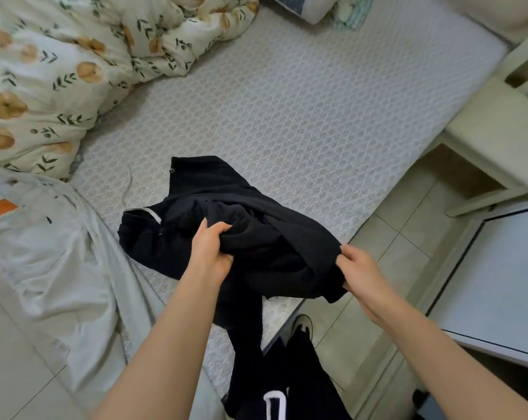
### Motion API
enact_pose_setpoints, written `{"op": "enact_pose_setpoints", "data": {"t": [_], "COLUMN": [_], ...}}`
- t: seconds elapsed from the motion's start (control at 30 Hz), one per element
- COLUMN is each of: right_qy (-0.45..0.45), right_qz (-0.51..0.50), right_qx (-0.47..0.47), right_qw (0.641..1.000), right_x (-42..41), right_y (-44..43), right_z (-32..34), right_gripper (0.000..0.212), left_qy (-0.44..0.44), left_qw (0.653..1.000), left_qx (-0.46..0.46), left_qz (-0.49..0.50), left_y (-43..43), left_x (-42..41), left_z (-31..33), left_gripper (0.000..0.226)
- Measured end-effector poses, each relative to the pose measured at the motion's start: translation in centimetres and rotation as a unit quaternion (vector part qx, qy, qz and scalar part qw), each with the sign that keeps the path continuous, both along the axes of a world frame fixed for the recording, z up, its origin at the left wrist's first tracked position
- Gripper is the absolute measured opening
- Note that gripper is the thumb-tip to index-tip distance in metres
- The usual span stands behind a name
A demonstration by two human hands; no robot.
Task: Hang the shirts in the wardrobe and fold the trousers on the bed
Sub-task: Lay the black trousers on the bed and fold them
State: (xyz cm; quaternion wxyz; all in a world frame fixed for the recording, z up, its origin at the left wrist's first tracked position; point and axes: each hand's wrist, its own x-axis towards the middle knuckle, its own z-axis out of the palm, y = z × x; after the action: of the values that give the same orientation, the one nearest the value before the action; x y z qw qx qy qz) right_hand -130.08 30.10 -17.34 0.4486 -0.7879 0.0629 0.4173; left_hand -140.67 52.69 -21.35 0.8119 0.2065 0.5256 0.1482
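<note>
both hands, the left hand [209, 250] and the right hand [358, 269], grip the black trousers [256, 237] bunched low in the middle on the bed [317, 116], so folding is starting and next they need spreading flat.

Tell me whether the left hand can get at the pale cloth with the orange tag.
Likely yes, once freed: the left hand grips the black garment, but the pale cloth lies close beside it with nothing between.
</note>
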Motion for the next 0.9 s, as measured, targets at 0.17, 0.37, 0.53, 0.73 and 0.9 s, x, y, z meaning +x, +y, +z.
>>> {"op": "enact_pose_setpoints", "data": {"t": [0.17,0.37,0.53,0.73,0.9], "right_qy": [0.067,0.019,-0.099,-0.189,-0.222], "right_qz": [-0.125,-0.151,-0.126,-0.137,-0.204], "right_qx": [0.091,0.205,0.222,0.272,0.313], "right_qw": [0.986,0.967,0.962,0.934,0.901], "right_x": [-1.3,0.7,5.6,11.2,14.3], "right_y": [-1.1,0.0,-0.6,-2.0,-5.3], "right_z": [1.3,6.3,13.0,22.3,27.2], "right_gripper": [0.021,0.020,0.020,0.019,0.019], "left_qy": [-0.073,-0.085,-0.124,-0.183,-0.230], "left_qw": [0.990,0.956,0.915,0.860,0.807], "left_qx": [0.061,0.149,0.209,0.253,0.271], "left_qz": [-0.109,-0.239,-0.323,-0.403,-0.472], "left_y": [-1.8,-1.8,-0.1,-1.9,-5.9], "left_x": [2.3,4.9,8.6,13.9,19.3], "left_z": [4.2,8.7,13.2,18.7,22.4], "left_gripper": [0.037,0.018,0.023,0.026,0.027]}}
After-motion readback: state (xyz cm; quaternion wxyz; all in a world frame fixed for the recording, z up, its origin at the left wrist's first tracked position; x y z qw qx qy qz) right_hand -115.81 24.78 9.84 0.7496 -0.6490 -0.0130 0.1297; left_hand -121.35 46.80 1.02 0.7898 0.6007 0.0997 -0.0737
